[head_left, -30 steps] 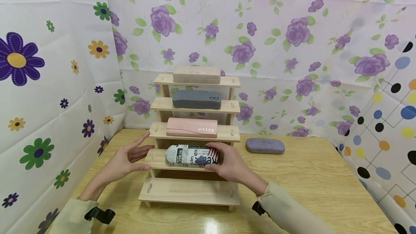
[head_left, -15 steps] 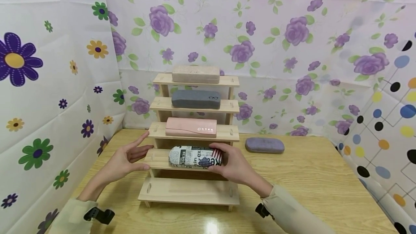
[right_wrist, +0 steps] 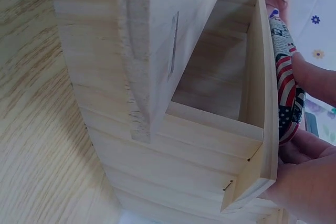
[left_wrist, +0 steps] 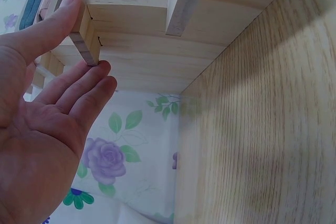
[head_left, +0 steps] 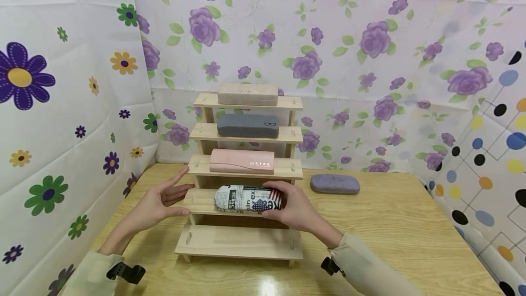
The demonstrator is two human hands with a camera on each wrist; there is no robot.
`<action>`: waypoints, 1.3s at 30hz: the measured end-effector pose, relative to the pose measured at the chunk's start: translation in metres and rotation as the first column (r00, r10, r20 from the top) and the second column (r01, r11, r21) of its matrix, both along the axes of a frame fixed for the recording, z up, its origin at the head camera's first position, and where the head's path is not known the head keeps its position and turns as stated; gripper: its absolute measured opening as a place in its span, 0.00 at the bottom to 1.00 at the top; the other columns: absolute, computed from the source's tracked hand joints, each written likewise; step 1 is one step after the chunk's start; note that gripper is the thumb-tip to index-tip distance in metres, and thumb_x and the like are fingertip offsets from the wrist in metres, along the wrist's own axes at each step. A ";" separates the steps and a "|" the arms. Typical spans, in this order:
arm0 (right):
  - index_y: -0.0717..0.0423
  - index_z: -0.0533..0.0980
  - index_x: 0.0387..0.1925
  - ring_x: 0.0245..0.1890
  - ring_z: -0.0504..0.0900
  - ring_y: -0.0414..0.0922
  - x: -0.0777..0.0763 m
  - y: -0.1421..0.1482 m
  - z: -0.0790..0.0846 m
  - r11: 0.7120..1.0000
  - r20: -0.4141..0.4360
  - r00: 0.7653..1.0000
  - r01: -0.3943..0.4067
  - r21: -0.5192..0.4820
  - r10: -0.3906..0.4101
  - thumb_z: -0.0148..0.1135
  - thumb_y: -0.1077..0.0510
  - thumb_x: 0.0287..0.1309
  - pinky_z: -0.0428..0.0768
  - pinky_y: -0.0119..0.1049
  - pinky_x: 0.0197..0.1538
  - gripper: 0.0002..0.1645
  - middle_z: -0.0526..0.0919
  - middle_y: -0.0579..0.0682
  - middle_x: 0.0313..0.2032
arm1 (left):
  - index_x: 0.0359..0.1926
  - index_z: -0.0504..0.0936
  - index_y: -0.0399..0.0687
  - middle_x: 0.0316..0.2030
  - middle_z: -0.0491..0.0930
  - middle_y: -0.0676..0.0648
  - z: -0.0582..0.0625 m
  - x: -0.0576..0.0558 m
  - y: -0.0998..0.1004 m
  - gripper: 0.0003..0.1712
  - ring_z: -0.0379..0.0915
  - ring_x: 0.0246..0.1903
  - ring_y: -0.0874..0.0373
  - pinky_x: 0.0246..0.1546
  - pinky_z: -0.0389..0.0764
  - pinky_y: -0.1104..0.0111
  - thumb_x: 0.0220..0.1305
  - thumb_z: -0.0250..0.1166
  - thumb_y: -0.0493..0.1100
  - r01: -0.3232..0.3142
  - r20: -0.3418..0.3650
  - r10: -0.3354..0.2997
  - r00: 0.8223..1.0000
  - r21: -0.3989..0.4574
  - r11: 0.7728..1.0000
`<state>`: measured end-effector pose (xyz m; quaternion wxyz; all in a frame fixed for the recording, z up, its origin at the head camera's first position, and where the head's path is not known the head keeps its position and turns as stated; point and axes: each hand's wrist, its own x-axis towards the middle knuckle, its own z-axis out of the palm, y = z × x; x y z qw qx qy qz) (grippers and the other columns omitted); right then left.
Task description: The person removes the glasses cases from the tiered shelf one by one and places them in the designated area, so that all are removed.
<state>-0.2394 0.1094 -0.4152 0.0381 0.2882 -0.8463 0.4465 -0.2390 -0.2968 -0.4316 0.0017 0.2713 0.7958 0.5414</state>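
A glasses case with newspaper print and a stars-and-stripes pattern lies lengthwise on the second-lowest tier of a stepped wooden rack. My right hand grips its right end, thumb at the front and fingers over the back. In the right wrist view the case sits along the board's edge between thumb and fingers. My left hand is at the rack's left side with nothing held. In the left wrist view its fairly straight thumb and fingertips are right at the shelf board's end, on either side of it.
Higher tiers hold a pink glasses case, a grey-blue one and a beige one. A purple glasses case lies on the wooden table right of the rack. Patterned cloth walls surround the table.
My right hand has shifted the newspaper-print glasses case slightly to the right along its tier, with hardly any movement in the last half second. My left hand stays in place.
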 end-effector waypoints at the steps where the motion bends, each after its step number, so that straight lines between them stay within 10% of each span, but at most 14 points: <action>1: 0.54 0.79 0.66 0.48 0.83 0.44 0.000 0.001 0.000 1.000 0.005 1.000 0.001 -0.003 -0.001 0.87 0.57 0.49 0.85 0.41 0.52 0.42 0.84 0.50 0.58 | 0.86 0.50 0.55 0.71 0.67 0.26 0.000 0.000 0.000 0.63 0.69 0.69 0.45 0.63 0.78 0.63 0.59 0.79 0.31 0.002 0.001 -0.002 1.000 0.002 1.000; 39: 0.56 0.80 0.64 0.45 0.86 0.47 0.002 0.002 -0.004 0.979 0.146 0.989 -0.007 -0.206 0.038 0.86 0.64 0.45 0.89 0.38 0.48 0.41 0.85 0.56 0.52 | 0.86 0.50 0.55 0.71 0.68 0.28 0.000 0.000 0.000 0.63 0.68 0.69 0.40 0.63 0.78 0.62 0.59 0.80 0.32 -0.002 0.003 0.002 1.000 -0.001 1.000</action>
